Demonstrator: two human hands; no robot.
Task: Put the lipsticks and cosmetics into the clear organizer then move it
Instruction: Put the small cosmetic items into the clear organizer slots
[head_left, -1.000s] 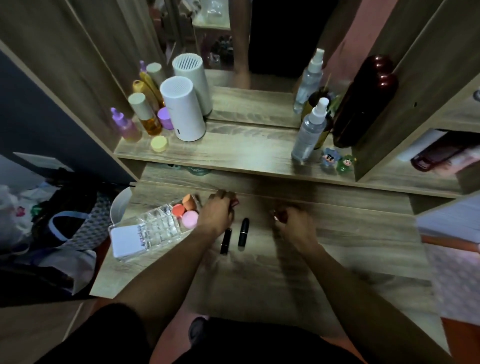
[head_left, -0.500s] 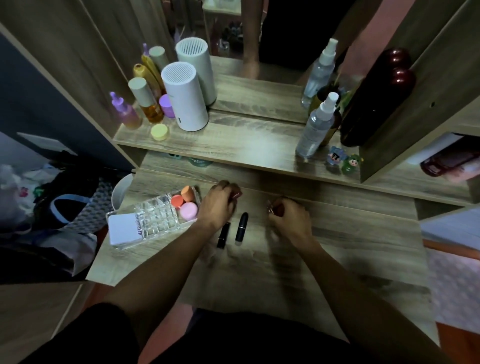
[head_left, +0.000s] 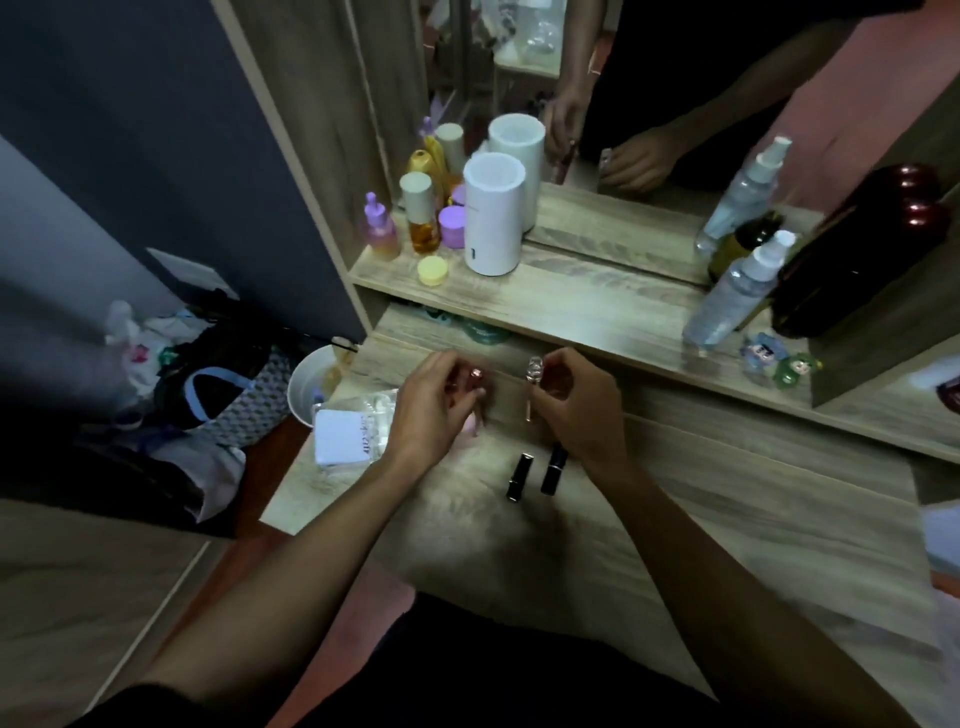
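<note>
Left hand (head_left: 434, 410) pinching a pink lipstick (head_left: 475, 375), right hand (head_left: 576, 405) pinching a clear tube (head_left: 534, 387): I risk fumbling either beside the organizer (head_left: 358, 410).

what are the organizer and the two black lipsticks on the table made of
The organizer looks like clear hard plastic or acrylic: see-through walls with bright glints. The two black lipsticks look like glossy plastic, maybe lacquered metal: smooth dark tubes with thin highlights.

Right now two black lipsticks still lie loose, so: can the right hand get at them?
Probably, once freed: the right hand sits just above the black lipsticks, nothing between, but it already holds a clear-capped tube.
</note>
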